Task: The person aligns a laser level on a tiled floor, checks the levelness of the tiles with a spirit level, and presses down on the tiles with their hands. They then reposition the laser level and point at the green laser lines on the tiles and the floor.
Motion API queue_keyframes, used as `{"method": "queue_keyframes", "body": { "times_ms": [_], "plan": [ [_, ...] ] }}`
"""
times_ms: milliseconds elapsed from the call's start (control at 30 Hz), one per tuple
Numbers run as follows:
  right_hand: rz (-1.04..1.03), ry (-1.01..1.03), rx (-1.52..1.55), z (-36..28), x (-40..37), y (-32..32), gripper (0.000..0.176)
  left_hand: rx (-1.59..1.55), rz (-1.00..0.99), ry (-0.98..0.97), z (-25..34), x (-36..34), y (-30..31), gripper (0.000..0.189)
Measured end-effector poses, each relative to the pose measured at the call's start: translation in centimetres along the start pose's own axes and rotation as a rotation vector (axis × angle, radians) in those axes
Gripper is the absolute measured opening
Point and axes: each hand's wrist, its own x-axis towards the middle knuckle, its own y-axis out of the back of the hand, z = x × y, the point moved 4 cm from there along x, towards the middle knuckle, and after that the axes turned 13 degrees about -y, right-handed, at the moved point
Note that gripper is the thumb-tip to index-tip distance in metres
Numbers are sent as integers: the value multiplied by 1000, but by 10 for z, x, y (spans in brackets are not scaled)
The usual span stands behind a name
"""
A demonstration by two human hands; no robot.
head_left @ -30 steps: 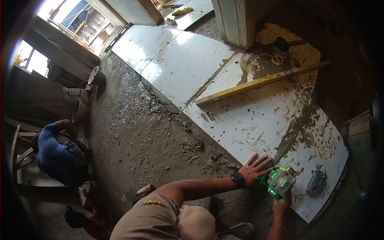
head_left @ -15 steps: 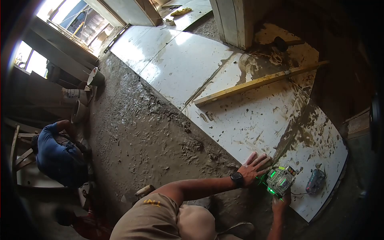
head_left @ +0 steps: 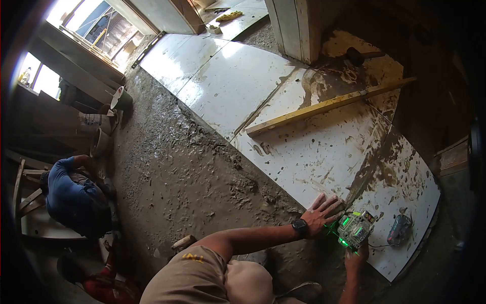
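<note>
Green-lit laser level (head_left: 356, 229), upright on the tile corner
Mud-spattered, pale casing, apparently switched on; cable alongside.

Floor: large glossy white tiles (head_left: 243, 86), mud-smeared toward the right; wet gray mortar (head_left: 187, 167) left of them
Openings: bright doorway (head_left: 96, 25) at upper left, small window (head_left: 39, 78) below
Walls: pale door frame (head_left: 291, 30) at upper center
Light: daylight glaring off the far tiles; right side dark

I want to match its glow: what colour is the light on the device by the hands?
Green, clearest in the head view.
</note>
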Motion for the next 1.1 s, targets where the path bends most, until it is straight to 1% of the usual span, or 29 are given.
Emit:
{"method": "queue_keyframes", "body": {
  "times_ms": [67,233,300,400,433,500,533,567,600,633,667,700,733,767,800,833,867,900,933,967,1033,1100],
  "plan": [
    [-35,-4,24,2,1,-1,55,3,0,-3,0,0,0,71],
    [-5,32,6,6,-1,-3,56,-5,8,-5,3,1,6,69],
    [-14,30,-7,8,-2,-2,56,-54,43,12,5,2,14,60],
    [-29,29,44,0,2,0,57,-51,13,17,5,2,14,61],
    [-13,25,36,-2,3,-1,56,-54,10,13,2,1,10,61],
    [-5,13,32,-5,2,-2,54,40,53,-22,1,1,2,65],
    [0,-19,26,-12,4,4,52,96,-2,-45,0,0,2,65],
    [-26,-37,48,-10,5,3,50,49,-2,-15,1,1,4,64],
    [66,29,-41,-11,5,4,45,-15,29,-7,1,0,6,63],
    [83,6,-17,-5,4,1,45,-27,34,-10,3,3,13,59],
    [68,-38,-9,-9,5,6,46,-50,-15,3,4,4,16,59],
    [90,-59,34,-10,4,7,50,-25,-12,-18,1,2,11,61],
    [44,-108,23,-5,3,4,52,-23,-39,-31,-2,1,9,75],
    [110,-67,77,-8,0,8,54,-4,-66,-15,2,5,13,71],
    [119,-109,22,-2,-4,-1,61,-13,-64,-14,5,9,17,70],
    [93,-86,52,-2,-4,-3,65,20,-53,-37,2,6,12,66],
    [107,-166,102,-3,-4,-2,63,53,-66,-35,2,7,11,60],
    [78,-205,82,-8,-4,5,60,33,-25,-64,6,11,16,57],
    [167,-173,127,-6,-4,0,57,51,-41,-64,7,11,17,64],
    [193,-225,115,-1,-7,-5,57,112,-68,-84,5,10,14,68],
    [146,-187,80,-3,-6,-4,56,99,17,-153,1,6,12,69],
    [148,-206,25,-4,-5,-3,56,85,68,-192,-1,5,11,67]
  ]
}}
